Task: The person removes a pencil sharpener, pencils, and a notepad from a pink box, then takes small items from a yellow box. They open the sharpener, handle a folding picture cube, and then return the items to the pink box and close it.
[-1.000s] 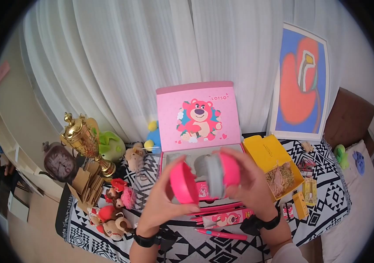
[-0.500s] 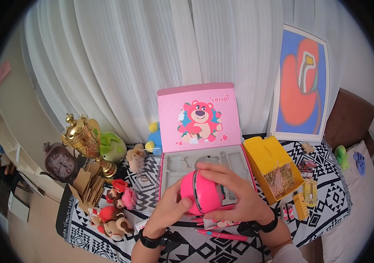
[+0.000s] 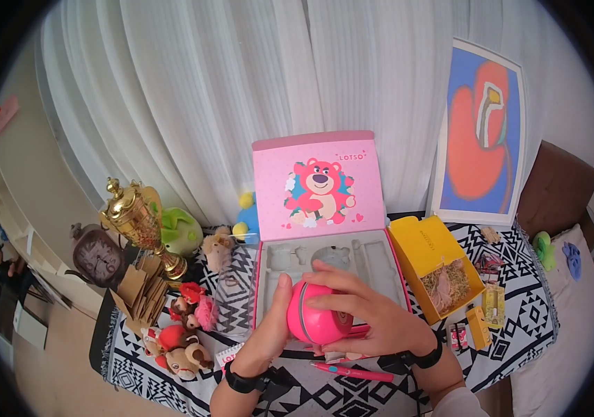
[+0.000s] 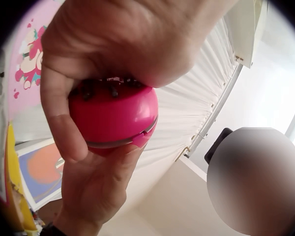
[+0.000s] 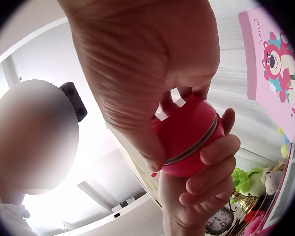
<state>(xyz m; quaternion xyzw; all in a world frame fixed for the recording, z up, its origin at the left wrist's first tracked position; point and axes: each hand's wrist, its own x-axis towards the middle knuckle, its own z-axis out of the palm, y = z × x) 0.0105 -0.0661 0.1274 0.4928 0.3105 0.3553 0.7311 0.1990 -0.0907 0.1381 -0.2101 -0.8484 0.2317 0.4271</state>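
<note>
Both hands hold a round pink case [image 3: 319, 321] with a grey seam, closed, over the front of the pink box. The left hand [image 3: 267, 337] cups its left side, thumb pointing up; in the right wrist view that hand's fingers curl round the case [image 5: 189, 140]. The right hand [image 3: 373, 316] grips the right side, fingers spread over the top and thumb below. In the left wrist view dark prongs show on the case [image 4: 115, 115] beside the palm. The open pink box [image 3: 380, 271] has a grey moulded insert and a bear on its lid [image 3: 318, 187].
At left stand a gold trophy [image 3: 133, 222], a clock [image 3: 95, 257], folded cardboard [image 3: 137, 295] and plush toys [image 3: 182, 347]. To the right are a yellow box [image 3: 426, 240], small packs [image 3: 478, 325] and a leaning picture [image 3: 478, 132]. A pink pen [image 3: 352, 372] lies in front.
The case was in two parts a second ago, one in each hand; the parts are now together. The right fingers have spread over it, and the left thumb has moved up.
</note>
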